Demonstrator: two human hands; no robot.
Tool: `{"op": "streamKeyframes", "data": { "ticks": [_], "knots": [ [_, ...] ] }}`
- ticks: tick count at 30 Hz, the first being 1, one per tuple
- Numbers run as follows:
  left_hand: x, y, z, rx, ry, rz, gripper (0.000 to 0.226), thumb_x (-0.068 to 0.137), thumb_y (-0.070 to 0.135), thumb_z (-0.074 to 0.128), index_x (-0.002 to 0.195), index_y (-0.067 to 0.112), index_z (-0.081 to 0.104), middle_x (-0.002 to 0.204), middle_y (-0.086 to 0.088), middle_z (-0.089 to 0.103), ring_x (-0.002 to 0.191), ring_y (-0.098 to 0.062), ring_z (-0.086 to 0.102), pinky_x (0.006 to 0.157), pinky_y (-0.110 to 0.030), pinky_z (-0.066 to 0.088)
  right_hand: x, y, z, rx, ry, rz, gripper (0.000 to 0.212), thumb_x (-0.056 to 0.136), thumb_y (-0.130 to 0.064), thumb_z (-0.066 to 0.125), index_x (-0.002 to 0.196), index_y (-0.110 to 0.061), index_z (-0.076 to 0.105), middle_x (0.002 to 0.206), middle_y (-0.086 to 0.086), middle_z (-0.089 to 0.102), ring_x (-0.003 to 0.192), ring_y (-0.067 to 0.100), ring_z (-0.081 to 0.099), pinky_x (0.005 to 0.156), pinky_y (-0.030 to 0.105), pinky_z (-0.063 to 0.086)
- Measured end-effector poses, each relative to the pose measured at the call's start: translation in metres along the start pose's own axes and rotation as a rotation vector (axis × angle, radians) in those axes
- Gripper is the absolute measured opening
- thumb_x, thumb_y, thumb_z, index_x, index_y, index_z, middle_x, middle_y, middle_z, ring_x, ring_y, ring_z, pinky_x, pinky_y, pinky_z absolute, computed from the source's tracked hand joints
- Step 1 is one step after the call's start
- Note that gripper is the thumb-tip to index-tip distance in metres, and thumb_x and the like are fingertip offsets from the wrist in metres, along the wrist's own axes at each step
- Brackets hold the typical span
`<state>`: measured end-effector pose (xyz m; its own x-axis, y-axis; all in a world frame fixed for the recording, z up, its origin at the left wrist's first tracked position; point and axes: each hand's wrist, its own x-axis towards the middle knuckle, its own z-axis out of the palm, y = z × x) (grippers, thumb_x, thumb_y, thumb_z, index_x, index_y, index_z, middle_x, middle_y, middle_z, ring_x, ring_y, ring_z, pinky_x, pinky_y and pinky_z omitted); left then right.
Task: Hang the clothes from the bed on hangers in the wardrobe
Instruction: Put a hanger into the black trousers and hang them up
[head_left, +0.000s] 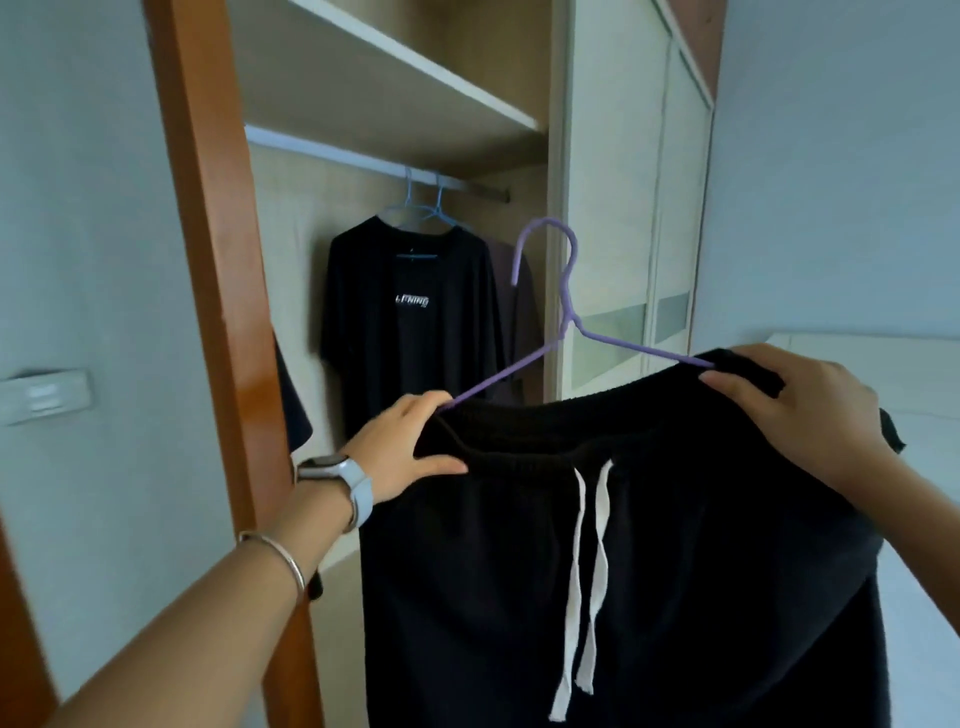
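Black shorts (649, 545) with a white drawstring (582, 571) hang by the waistband on a purple hanger (563, 291), held up in front of the open wardrobe. My left hand (400, 447) grips the waistband's left end, where the hanger's arm goes in. My right hand (800, 410) grips the right end of the waistband over the hanger's other arm. Inside the wardrobe, a black T-shirt (410, 322) with a white logo hangs from a blue hanger (415, 208) on the rail (337, 153). A brownish garment (522, 312) hangs behind it.
An orange-brown wooden frame (218, 260) borders the wardrobe opening on the left. A shelf (395, 88) sits above the rail. Pale sliding doors (623, 208) stand to the right. The white bed (924, 415) lies at the far right. A wall switch (47, 395) is on the left wall.
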<state>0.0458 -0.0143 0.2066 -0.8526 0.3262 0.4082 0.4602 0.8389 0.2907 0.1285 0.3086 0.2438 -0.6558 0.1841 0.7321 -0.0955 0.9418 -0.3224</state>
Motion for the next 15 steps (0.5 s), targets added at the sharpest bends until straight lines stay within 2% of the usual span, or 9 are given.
{"op": "streamKeyframes", "data": {
  "ticks": [2,4,7,9,11,13,15],
  "knots": [
    [0.026,-0.013,0.001,-0.006,0.105,0.024,0.043,0.082,0.037,0.063,0.119,0.021,0.048,0.116,-0.002,0.057,0.102,-0.020,0.056,0.084,-0.029,0.045,0.013,-0.004,0.012,0.000,0.018,0.015,0.035,0.084,-0.050,0.052,0.109,-0.029,0.064,0.096,0.010,0.071,0.098,0.035,0.061,0.071,0.033,0.035],
    [0.051,-0.024,-0.003,-0.027,0.224,0.032,0.027,0.085,0.029,0.061,0.108,0.017,0.052,0.096,-0.001,0.059,0.086,-0.019,0.056,0.071,-0.027,0.040,0.027,-0.012,0.024,-0.006,0.023,0.021,0.034,0.084,-0.050,0.052,0.108,-0.030,0.064,0.096,0.008,0.071,0.097,0.034,0.061,0.071,0.033,0.036],
    [0.090,-0.041,-0.015,-0.081,0.387,0.019,0.020,0.087,0.021,0.059,0.105,0.015,0.052,0.088,0.003,0.054,0.085,-0.023,0.058,0.067,-0.027,0.036,0.053,-0.028,0.042,0.005,0.018,0.019,0.033,0.086,-0.048,0.052,0.111,-0.029,0.062,0.097,0.008,0.070,0.095,0.032,0.061,0.069,0.033,0.035],
    [0.115,-0.045,-0.021,-0.159,0.459,0.001,0.029,0.088,0.014,0.058,0.115,0.016,0.049,0.095,-0.002,0.055,0.094,-0.027,0.058,0.070,-0.030,0.039,0.069,-0.037,0.054,0.021,0.022,0.012,0.033,0.087,-0.045,0.050,0.114,-0.027,0.060,0.092,0.006,0.068,0.088,0.029,0.058,0.067,0.032,0.034],
    [0.137,-0.047,-0.024,-0.232,0.498,-0.026,0.041,0.088,0.007,0.055,0.128,0.014,0.044,0.117,-0.012,0.057,0.111,-0.030,0.054,0.087,-0.036,0.044,0.084,-0.047,0.066,0.022,0.045,0.029,0.037,0.088,-0.047,0.048,0.115,-0.026,0.059,0.090,0.004,0.065,0.086,0.028,0.057,0.066,0.031,0.035],
    [0.157,-0.047,-0.026,-0.245,0.525,-0.056,0.044,0.089,0.005,0.051,0.132,0.011,0.042,0.133,-0.015,0.048,0.125,-0.031,0.044,0.105,-0.037,0.035,0.099,-0.056,0.084,0.032,0.074,0.069,0.040,0.087,-0.051,0.047,0.116,-0.027,0.059,0.098,0.006,0.068,0.093,0.030,0.059,0.068,0.032,0.039],
    [0.173,-0.045,-0.029,-0.267,0.596,-0.045,0.038,0.090,0.007,0.050,0.128,0.007,0.048,0.134,-0.013,0.047,0.128,-0.029,0.041,0.109,-0.034,0.030,0.116,-0.067,0.106,0.055,0.091,0.094,0.040,0.087,-0.053,0.047,0.115,-0.028,0.060,0.101,0.005,0.069,0.095,0.029,0.060,0.067,0.030,0.039]
  ]
}}
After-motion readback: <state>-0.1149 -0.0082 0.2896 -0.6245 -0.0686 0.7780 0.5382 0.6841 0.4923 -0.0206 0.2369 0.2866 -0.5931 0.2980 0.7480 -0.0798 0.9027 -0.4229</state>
